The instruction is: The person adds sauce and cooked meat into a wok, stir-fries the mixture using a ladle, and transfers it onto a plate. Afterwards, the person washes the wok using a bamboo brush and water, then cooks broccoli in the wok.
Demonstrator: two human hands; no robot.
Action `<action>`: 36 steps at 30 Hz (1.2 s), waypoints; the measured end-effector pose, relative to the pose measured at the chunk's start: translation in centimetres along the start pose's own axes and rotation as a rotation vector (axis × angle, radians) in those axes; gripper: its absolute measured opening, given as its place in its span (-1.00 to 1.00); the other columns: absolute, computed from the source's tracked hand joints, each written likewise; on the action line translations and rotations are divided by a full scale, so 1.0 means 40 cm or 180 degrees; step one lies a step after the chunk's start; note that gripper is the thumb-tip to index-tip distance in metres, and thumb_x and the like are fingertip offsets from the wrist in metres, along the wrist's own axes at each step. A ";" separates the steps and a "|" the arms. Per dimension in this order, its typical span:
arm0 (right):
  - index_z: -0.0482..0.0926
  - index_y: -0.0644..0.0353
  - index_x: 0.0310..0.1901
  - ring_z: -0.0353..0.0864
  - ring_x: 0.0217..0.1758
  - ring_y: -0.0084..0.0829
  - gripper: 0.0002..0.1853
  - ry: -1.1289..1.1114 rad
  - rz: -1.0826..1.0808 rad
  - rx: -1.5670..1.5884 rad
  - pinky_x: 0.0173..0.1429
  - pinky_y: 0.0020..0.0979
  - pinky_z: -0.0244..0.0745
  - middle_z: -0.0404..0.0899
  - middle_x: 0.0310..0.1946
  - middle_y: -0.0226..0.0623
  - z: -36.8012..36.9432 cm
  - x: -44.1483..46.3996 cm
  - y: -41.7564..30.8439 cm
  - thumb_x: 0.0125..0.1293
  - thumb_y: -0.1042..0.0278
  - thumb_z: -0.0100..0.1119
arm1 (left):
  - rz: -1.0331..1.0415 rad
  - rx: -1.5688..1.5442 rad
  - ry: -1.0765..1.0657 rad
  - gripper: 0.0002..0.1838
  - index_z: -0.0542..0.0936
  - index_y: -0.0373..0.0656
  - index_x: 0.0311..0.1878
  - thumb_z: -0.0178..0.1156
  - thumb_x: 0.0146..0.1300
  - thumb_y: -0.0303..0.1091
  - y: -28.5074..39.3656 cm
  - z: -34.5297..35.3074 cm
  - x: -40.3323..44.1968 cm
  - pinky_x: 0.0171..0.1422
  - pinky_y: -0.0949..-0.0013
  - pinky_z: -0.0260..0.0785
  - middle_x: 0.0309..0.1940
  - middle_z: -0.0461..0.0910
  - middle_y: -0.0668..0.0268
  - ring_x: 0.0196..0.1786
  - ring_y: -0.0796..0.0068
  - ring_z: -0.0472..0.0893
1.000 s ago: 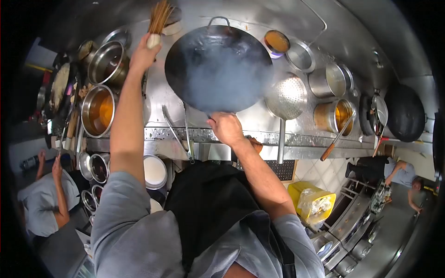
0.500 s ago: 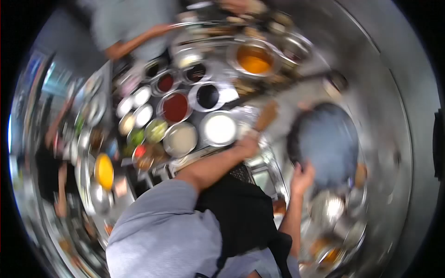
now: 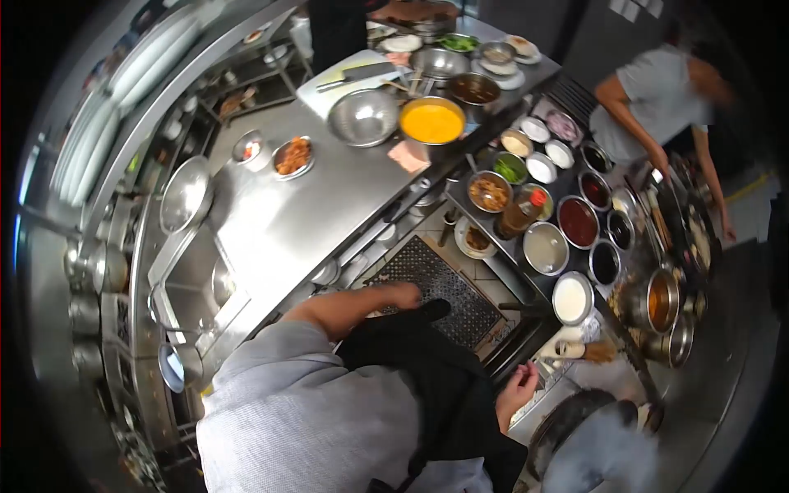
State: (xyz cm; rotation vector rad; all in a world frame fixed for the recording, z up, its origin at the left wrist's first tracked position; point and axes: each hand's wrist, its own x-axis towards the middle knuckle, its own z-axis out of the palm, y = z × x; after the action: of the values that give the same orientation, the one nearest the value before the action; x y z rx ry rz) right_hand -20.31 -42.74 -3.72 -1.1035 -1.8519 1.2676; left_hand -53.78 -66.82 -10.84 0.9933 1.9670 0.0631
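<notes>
My left hand point(image 3: 403, 295) is closed, with nothing visible in it, above the dark perforated floor mat point(image 3: 448, 287). Beside the stove edge, my right hand point(image 3: 518, 389) has its fingers loosely bent and apart, holding nothing that I can see. A brush with brown bristles point(image 3: 600, 352) lies on the stove just beyond it. A dark wok point(image 3: 567, 417) sits to the right of this hand, partly hidden by pale steam. Past the brush stands a metal pot of white liquid point(image 3: 573, 299).
Sauce pots point(image 3: 579, 222) and a red-capped bottle point(image 3: 522, 212) fill the stand ahead. A steel counter point(image 3: 329, 193) on the left holds a bowl of yellow liquid point(image 3: 431, 121) and a knife point(image 3: 357, 75). A sink point(image 3: 193, 283) adjoins it. A co-worker point(image 3: 649, 103) works at far right.
The view has swung left. My left hand has let go of the brush, which now lies on the stove, and moved over the floor mat. My right hand has drawn back from the wok.
</notes>
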 end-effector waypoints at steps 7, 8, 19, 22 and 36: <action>0.60 0.23 0.07 0.55 -0.31 -0.55 -0.76 -0.1323 -0.0330 -0.0118 -0.17 -0.49 0.50 0.58 -0.35 -0.39 0.270 0.022 -0.090 0.39 0.54 0.17 | -0.0981 -0.1439 0.1965 -0.67 0.75 -0.15 -0.06 0.27 0.13 -0.22 -0.416 -0.019 -0.339 0.05 0.23 0.58 -0.13 0.76 0.13 -0.14 0.15 0.74; 0.62 0.22 0.04 0.55 -0.33 -0.55 -0.77 -0.1358 -0.0552 -0.0273 -0.18 -0.48 0.50 0.58 -0.38 -0.38 0.295 0.037 -0.095 0.38 0.53 0.19 | -0.1244 -0.1956 0.2660 -0.76 0.74 -0.18 -0.17 0.26 0.12 -0.33 -0.481 -0.021 -0.345 -0.03 0.24 0.58 -0.22 0.76 0.20 -0.21 0.28 0.73; 0.68 0.17 -0.03 0.71 -0.07 -0.04 -0.74 -0.1871 -0.1466 -0.2048 0.06 -0.15 0.57 0.71 -0.17 -0.02 0.862 0.545 -0.383 0.29 0.31 0.28 | -0.3001 -0.2477 0.4299 -0.45 0.49 -0.25 0.27 0.19 0.30 -0.14 -1.050 -0.492 -0.475 -0.43 0.13 0.57 -0.30 0.69 0.01 -0.50 0.22 0.67; 0.64 0.10 0.09 0.63 0.14 0.00 -0.58 -0.2473 -0.1244 -0.3002 0.24 -0.08 0.52 0.62 0.10 0.02 0.979 0.646 -0.368 0.19 0.22 0.38 | -0.2897 -0.3012 0.3214 -0.52 0.49 -0.25 0.19 0.17 0.30 -0.14 -1.103 -0.551 -0.468 -0.47 0.10 0.58 -0.27 0.68 0.02 -0.48 0.23 0.68; 0.61 0.12 0.05 0.66 0.12 -0.02 -0.51 -0.3200 -0.0531 -0.3322 0.22 -0.14 0.51 0.69 0.00 -0.02 1.070 0.717 -0.368 0.13 0.07 0.45 | -0.1415 -0.4439 0.3821 -0.83 0.32 -0.17 -0.20 0.06 0.46 -0.33 -0.974 -0.503 -0.547 -0.57 0.40 0.52 -0.57 0.50 0.25 -0.64 0.49 0.52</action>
State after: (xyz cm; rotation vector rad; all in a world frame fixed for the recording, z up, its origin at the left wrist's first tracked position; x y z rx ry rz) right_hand -73.65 -37.55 -3.24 -0.7085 -3.5056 0.7234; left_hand -86.79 -101.17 0.61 -0.5907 2.2445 1.8083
